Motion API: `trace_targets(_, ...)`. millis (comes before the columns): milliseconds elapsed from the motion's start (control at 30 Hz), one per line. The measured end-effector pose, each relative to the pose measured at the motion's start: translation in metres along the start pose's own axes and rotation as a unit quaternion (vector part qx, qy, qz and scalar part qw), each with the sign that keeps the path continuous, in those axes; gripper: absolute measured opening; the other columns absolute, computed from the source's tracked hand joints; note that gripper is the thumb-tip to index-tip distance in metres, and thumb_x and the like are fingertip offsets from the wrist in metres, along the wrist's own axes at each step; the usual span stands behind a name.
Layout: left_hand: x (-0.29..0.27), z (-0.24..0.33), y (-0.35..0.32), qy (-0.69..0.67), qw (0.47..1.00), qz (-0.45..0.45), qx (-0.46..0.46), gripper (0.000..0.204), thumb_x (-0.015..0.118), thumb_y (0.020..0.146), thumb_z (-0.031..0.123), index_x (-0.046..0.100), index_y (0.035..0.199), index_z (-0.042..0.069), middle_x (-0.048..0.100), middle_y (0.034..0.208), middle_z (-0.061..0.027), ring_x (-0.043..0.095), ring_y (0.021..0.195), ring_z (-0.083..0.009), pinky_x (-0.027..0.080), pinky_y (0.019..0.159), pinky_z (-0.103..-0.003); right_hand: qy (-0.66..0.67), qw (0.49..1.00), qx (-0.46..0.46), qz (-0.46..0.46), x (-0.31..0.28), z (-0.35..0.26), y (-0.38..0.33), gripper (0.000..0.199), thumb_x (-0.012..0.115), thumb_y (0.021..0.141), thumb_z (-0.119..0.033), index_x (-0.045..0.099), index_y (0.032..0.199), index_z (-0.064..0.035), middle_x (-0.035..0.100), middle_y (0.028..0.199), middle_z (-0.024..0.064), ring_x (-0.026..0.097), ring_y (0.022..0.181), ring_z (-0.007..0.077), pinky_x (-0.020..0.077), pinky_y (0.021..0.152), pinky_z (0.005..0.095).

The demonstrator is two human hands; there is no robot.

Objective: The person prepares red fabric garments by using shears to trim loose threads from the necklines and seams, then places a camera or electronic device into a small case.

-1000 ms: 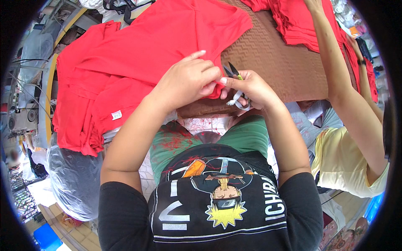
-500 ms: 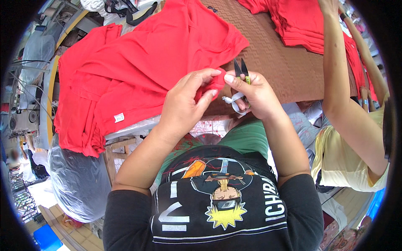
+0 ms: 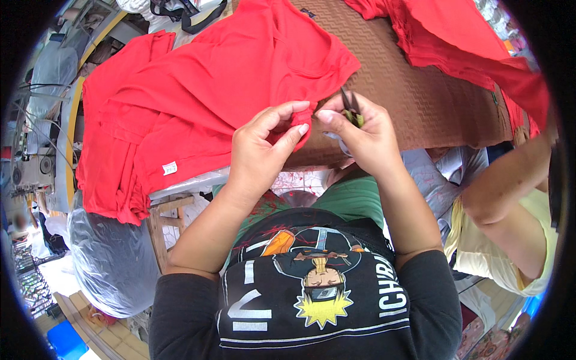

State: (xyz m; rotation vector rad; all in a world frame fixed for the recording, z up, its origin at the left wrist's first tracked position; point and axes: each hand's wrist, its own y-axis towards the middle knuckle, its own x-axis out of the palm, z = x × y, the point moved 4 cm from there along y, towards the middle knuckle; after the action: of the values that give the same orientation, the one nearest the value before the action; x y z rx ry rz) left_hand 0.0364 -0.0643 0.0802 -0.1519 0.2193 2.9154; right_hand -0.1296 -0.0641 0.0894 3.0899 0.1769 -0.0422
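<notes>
Both hands are working together at the near edge of the brown table [image 3: 432,102], where the red garment [image 3: 198,102] is lying spread out. The left hand [image 3: 264,147] is pinching a fold of its hem between thumb and fingers, while the right hand [image 3: 363,135] is closing around small thread snips [image 3: 350,107], blades pointing away. The blade tips are probably sitting just beside the cloth, though fingers are hiding much. If the fold is bunching, the blades risk nicking fabric or a left fingertip.
</notes>
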Motion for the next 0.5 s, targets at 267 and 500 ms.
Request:
trace_targets(267,-0.005,-0.010,0.004,-0.210,0.973,0.006,-0.092,0.037,0.069,0.085,0.003,0.061,0.121,-0.001,0.063,0.095,0.0000,0.058,0.086,-0.0054,0.047,0.078,-0.020,-0.205,0.956,-0.206,0.041,-0.003,-0.011,-0.010,0.023,0.065,0.086,-0.016,0.058,0.103,-0.0018,0.061,0.096,0.0151,0.062,0.083,0.0277,0.0491,0.074,0.0330)
trace_targets(500,-0.003,-0.011,0.004,-0.237,0.966,-0.009,-0.106,0.037,0.068,0.086,0.005,0.060,0.121,0.000,0.064,0.095,-0.0005,0.058,0.087,-0.0058,0.047,0.079,-0.020,-0.215,0.936,-0.276,0.036,0.005,-0.013,-0.004,0.028,0.074,0.075,-0.008,0.060,0.099,-0.0014,0.061,0.087,0.0127,0.061,0.076,0.0264,0.0484,0.066,0.0323)
